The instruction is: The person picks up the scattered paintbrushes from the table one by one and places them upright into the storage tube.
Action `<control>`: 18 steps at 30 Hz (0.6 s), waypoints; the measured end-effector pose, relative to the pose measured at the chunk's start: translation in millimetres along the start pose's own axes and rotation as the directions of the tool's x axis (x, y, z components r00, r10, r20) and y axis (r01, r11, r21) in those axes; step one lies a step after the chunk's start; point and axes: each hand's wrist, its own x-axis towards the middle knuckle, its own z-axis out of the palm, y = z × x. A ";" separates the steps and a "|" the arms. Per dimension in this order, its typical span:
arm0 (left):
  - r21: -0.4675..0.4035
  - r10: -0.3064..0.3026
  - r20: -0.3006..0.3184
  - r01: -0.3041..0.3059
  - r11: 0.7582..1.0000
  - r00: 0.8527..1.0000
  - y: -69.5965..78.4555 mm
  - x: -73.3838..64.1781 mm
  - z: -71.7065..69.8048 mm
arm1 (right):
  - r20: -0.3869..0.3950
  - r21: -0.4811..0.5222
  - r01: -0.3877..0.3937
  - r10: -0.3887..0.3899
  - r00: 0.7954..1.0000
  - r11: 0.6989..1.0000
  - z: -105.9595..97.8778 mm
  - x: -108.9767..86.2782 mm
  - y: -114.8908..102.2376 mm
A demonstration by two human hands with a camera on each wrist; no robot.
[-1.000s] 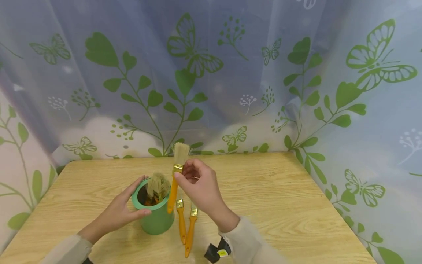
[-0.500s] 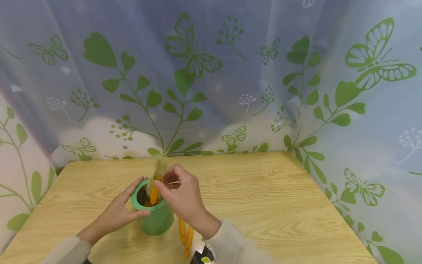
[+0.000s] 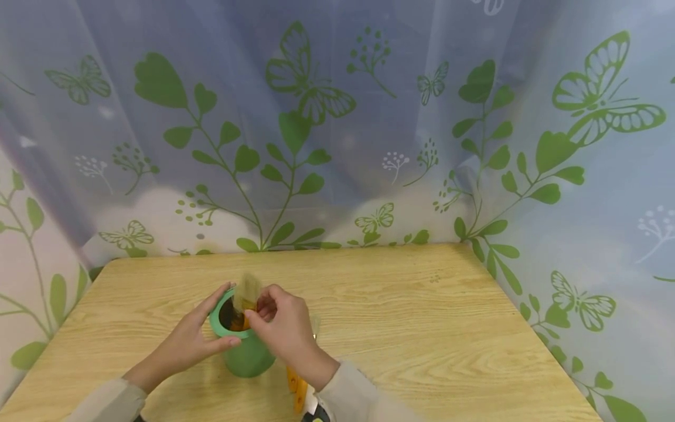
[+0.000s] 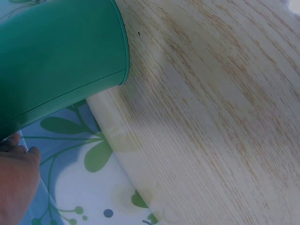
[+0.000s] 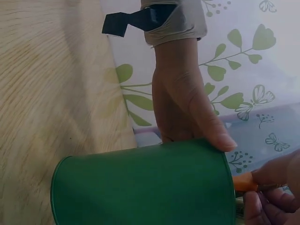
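A green pot [image 3: 249, 357] stands upright on the wooden table. My left hand [image 3: 184, 343] holds it around the rim, thumb on the near side and fingers on the far side. In my right hand [image 3: 287, 328], thumb and fingers pinch a paintbrush [image 3: 248, 292] with pale bristles pointing up. Its orange handle [image 5: 244, 182] shows at the pot's mouth in the right wrist view, its lower end hidden inside the pot. Dark and orange parts show in the pot's opening. Two more orange-handled brushes [image 3: 299, 394] lie on the table, partly covered by my right wrist.
The wood-grain table [image 3: 422, 328] extends to the right of the hands. Behind it hangs a curtain [image 3: 337, 176] printed with green leaves and butterflies. A black strap [image 5: 140, 21] is on the left sleeve.
My right hand has brought the paintbrush leftward from beside the pot and lowered it, handle first, into the opening. My left hand has stayed at the rim.
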 end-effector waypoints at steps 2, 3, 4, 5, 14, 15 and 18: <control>0.005 -0.009 0.000 0.009 1.000 1.000 -0.3 -0.3 0.1 | 0.008 -0.036 -0.013 0.013 1.000 0.999 1.1 -0.5 0.8; 0.007 -0.015 0.000 0.015 1.000 1.000 -0.3 -0.6 0.1 | 0.014 -0.051 -0.019 0.020 1.000 0.999 1.5 -0.5 0.7; 0.011 -0.021 -0.001 0.021 1.000 1.000 -0.4 -0.7 0.0 | 0.022 -0.066 -0.024 0.025 0.999 0.998 1.8 -0.4 0.6; 0.014 -0.026 -0.001 0.026 1.000 1.000 -0.3 -0.7 0.0 | 0.030 -0.077 -0.027 0.029 0.999 0.997 2.0 -0.2 0.2; 0.027 -0.027 -0.002 0.027 0.999 1.000 -0.5 -0.6 1.1 | 0.082 -0.039 -0.061 0.064 0.995 0.997 -4.4 -1.2 -3.0; 0.028 -0.025 -0.003 0.025 0.999 1.000 -0.8 -0.5 1.2 | 0.083 -0.022 -0.065 0.067 0.994 0.998 -6.6 -1.1 -3.6; 0.024 -0.018 -0.007 0.018 1.000 1.000 -1.7 -0.1 1.7 | 0.078 0.015 -0.072 0.070 0.995 0.997 -15.0 -0.7 -3.9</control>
